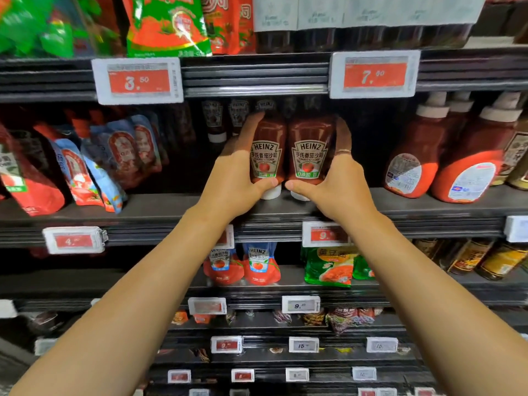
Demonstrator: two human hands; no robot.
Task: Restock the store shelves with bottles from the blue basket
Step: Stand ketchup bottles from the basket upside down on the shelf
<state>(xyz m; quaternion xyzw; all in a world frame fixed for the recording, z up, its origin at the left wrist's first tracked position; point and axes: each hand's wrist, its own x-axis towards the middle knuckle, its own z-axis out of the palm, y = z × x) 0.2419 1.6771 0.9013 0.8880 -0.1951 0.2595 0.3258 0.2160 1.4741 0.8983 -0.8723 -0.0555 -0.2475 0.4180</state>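
Two ketchup bottles (288,155) touching at shelf edge (171,221), left hand (237,178) and right hand (334,184) gripping their outer sides

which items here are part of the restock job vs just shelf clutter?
Job:
- left upside-down Heinz ketchup squeeze bottle, gripped by left hand
- right upside-down Heinz ketchup squeeze bottle, gripped by right hand
- dark metal shelf under them

Clutter:
- blue-and-red sauce pouches
- large red white-capped bottles
- red 7.00 price tag
- green sauce pouch
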